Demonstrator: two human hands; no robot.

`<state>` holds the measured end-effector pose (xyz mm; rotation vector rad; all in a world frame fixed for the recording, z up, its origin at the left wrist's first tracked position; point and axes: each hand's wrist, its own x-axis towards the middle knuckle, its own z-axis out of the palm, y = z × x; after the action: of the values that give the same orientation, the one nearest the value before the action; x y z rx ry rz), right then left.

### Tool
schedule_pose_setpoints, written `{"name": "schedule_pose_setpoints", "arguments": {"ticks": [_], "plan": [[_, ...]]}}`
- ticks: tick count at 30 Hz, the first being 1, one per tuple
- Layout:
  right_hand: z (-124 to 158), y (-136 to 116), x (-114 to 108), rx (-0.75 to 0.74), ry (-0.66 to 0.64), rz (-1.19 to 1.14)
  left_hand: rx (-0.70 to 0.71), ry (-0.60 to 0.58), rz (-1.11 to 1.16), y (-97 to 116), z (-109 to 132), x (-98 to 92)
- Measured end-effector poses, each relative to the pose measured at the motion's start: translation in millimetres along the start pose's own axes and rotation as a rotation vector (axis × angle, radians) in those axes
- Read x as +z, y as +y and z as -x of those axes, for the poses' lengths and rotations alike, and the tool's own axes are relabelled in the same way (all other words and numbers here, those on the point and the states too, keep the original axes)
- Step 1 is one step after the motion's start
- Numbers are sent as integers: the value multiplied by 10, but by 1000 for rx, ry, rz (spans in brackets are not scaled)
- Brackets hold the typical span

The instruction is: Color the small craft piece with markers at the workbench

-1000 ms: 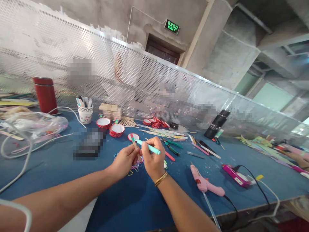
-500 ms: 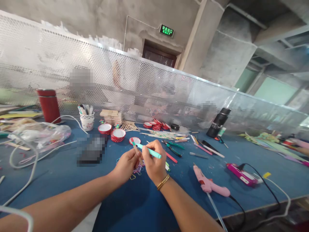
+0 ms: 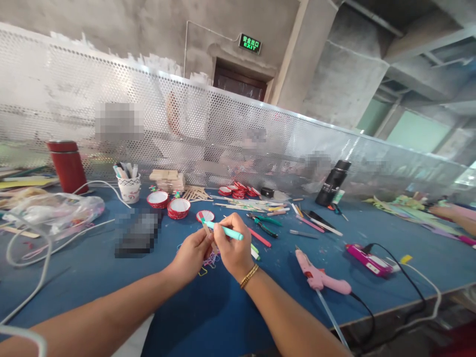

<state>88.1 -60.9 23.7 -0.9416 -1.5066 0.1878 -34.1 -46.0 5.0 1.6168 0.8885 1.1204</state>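
My left hand point(image 3: 194, 252) pinches a wooden craft stick point(image 3: 207, 229) whose upper end is coloured red and green. A turquoise marker point(image 3: 229, 232) sits in my right hand point(image 3: 234, 248), held like a pen, its tip against the stick near the coloured end. Just behind the stick lies a small red-rimmed white dish point(image 3: 206, 216). Under my hands is a pile of colourful paper clips point(image 3: 211, 260), partly covered by my fingers. Beside my right hand are a red marker point(image 3: 260, 237) and a green marker point(image 3: 255, 250).
Left stand a red flask point(image 3: 67, 167), a paper cup point(image 3: 129, 191) of markers and a blurred dark phone point(image 3: 138, 233). Red-rimmed dishes point(image 3: 178, 208) and pliers point(image 3: 263, 225) lie farther back. On the right are a pink glue gun point(image 3: 322, 278), a magenta power strip point(image 3: 368, 260) and another person's arm point(image 3: 451, 212).
The camera view has turned slightly, shifting the scene a little to the left. Both hands keep their grip, with the marker still at the stick's coloured end.
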Motion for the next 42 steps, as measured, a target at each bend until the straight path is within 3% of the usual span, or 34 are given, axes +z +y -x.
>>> {"name": "schedule_pose_setpoints", "arguments": {"ticks": [16, 21, 26, 42], "plan": [[-7, 1, -14, 3, 45, -14, -5, 22, -28, 12, -4, -7], [0, -2, -1, -2, -2, -3, 4, 14, -34, -18, -18, -8], [-6, 11, -8, 2, 48, -6, -12, 20, -22, -29, -17, -4], [7, 11, 1, -13, -1, -13, 0, -14, -30, -37, -9, -5]]}}
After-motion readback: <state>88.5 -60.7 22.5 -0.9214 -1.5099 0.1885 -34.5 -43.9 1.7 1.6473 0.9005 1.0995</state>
